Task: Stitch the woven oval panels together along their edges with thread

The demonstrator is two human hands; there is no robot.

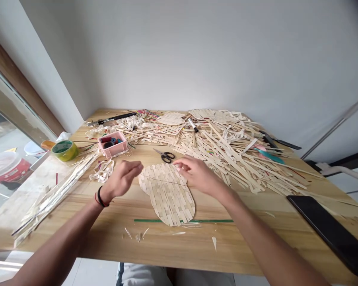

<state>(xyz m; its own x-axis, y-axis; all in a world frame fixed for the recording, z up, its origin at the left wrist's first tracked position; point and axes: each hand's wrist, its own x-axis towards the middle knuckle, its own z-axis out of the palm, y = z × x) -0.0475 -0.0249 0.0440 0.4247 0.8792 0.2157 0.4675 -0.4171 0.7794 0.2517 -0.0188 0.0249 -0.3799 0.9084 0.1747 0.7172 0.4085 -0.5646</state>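
A pale piece woven from flat strips (167,198), with a wavy rounded outline, lies on the table in front of me. Across its upper part runs a thin dark thread (164,181) between my two hands. My left hand (123,178) is at its upper left edge, fingers pressed together; what they pinch, if anything, is hidden. At the upper right edge my right hand (197,172) is closed in a pinch, with the thread running up to it. Black-handled scissors (166,156) lie just beyond the piece. Under its lower end passes a green strip (214,221).
A pink box (113,145) with thread spools stands left, beside yellow-green tape (65,150). Loose pale strips (226,155) cover the back and right, with a marker (193,125) among them. A black phone (328,232) lies at the right edge. A wall rises behind.
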